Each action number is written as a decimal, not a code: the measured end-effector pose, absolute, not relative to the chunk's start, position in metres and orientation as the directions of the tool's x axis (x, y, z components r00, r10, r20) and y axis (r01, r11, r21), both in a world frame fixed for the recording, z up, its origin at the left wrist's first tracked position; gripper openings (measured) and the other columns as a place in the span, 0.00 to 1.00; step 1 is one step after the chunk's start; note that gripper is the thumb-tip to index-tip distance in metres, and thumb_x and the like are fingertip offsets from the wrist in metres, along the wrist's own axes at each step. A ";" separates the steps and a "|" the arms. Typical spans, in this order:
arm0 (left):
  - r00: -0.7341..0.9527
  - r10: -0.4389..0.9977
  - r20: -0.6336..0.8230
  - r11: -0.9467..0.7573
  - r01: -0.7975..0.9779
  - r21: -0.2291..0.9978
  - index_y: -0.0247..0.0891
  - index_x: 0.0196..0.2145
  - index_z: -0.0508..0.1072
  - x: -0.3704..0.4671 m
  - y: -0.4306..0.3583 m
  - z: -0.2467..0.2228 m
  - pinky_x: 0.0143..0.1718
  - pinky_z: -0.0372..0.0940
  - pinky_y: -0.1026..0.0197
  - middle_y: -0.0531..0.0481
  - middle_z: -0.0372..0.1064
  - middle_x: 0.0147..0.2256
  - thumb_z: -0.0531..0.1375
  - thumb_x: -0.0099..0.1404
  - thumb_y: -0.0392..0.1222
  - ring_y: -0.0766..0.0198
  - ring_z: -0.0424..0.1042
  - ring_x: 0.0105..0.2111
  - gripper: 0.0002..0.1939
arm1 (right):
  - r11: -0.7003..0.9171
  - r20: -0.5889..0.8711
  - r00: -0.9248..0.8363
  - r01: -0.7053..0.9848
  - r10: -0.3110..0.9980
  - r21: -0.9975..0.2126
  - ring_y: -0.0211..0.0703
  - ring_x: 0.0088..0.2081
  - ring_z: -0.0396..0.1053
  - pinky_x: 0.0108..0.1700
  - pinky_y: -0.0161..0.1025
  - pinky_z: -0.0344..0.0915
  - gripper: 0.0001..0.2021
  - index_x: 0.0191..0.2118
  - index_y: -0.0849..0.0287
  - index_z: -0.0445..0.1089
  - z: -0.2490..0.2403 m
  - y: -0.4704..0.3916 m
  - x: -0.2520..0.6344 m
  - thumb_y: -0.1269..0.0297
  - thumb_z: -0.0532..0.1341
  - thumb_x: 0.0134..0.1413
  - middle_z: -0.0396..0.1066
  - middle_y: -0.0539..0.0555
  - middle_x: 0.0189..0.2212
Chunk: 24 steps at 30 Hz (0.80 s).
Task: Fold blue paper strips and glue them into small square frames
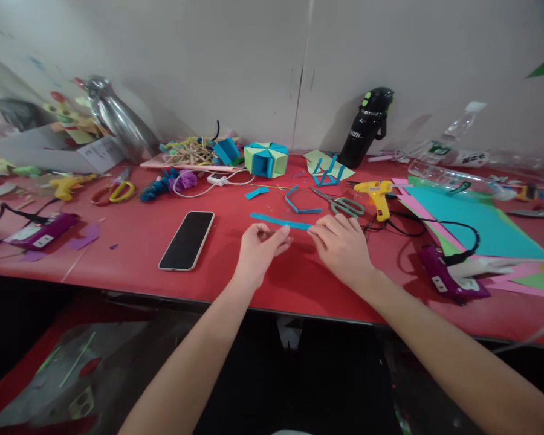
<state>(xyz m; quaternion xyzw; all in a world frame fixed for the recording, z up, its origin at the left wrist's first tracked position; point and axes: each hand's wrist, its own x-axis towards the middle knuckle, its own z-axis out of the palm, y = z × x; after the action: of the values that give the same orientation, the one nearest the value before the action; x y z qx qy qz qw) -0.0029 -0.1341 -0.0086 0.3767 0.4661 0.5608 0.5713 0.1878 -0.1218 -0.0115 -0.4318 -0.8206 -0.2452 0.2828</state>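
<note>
A narrow blue paper strip stretches across the space in front of me, above the red table. The fingertips of my right hand are closed on its right end. My left hand is at the strip's near side, fingers curled and thumb touching or close to the strip; its grip is unclear. Just beyond lie a bent blue strip and a small blue paper piece. Green-handled scissors rest behind my right hand.
A phone lies left of my hands. Behind stand a folded green-and-blue paper piece and a black bottle. At right are a yellow glue gun, cables, a purple power strip and coloured sheets.
</note>
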 end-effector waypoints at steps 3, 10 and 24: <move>0.014 0.974 0.226 -0.221 0.269 0.937 0.39 0.38 0.69 -0.018 -0.158 -0.011 0.38 0.72 0.59 0.49 0.75 0.35 0.66 0.65 0.43 0.61 0.78 0.36 0.09 | 0.544 0.636 -0.471 0.834 0.611 0.095 0.46 0.37 0.62 0.42 0.43 0.53 0.09 0.37 0.61 0.74 -0.016 -0.131 0.194 0.69 0.57 0.68 0.74 0.55 0.34; 0.519 0.673 0.527 -0.613 0.790 0.005 0.42 0.44 0.78 -0.044 -0.157 -0.011 0.38 0.62 0.54 0.49 0.77 0.43 0.59 0.69 0.31 0.57 0.73 0.40 0.11 | 0.613 0.513 -0.576 0.781 0.637 0.116 0.47 0.37 0.62 0.41 0.43 0.53 0.08 0.38 0.63 0.74 -0.024 -0.151 0.198 0.72 0.58 0.66 0.72 0.56 0.34; 0.633 0.769 0.090 -0.627 0.774 -0.089 0.34 0.46 0.75 -0.028 -0.173 0.004 0.42 0.68 0.53 0.43 0.72 0.44 0.53 0.68 0.29 0.54 0.73 0.40 0.14 | 0.588 0.334 -0.577 0.805 0.745 0.080 0.48 0.39 0.66 0.40 0.43 0.60 0.08 0.39 0.62 0.75 -0.019 -0.171 0.191 0.77 0.59 0.62 0.73 0.56 0.38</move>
<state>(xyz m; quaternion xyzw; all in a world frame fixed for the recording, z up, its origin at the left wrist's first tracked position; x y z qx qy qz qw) -0.0278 -0.1732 0.0039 0.9017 0.4276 0.0218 -0.0597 0.1911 -0.1715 -0.0195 -0.4399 -0.8809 -0.1124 0.1337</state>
